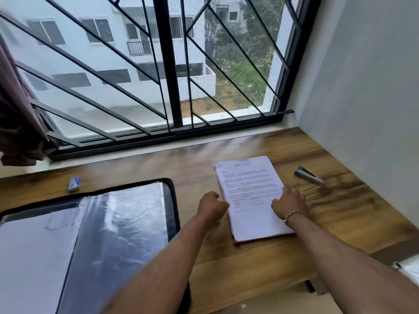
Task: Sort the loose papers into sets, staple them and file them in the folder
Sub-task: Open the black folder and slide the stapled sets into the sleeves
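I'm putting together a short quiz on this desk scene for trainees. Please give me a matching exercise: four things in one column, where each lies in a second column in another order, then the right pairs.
Things:
1. stack of papers
2. stapler
3. folder
4. small blue and white box

Places:
A. far right, close to the wall
B. lying open at the left of the desk
C. beyond the folder, toward the window
D. between the left hand at one side edge and the right hand at the other

Pairs: 1-D, 2-A, 3-B, 4-C
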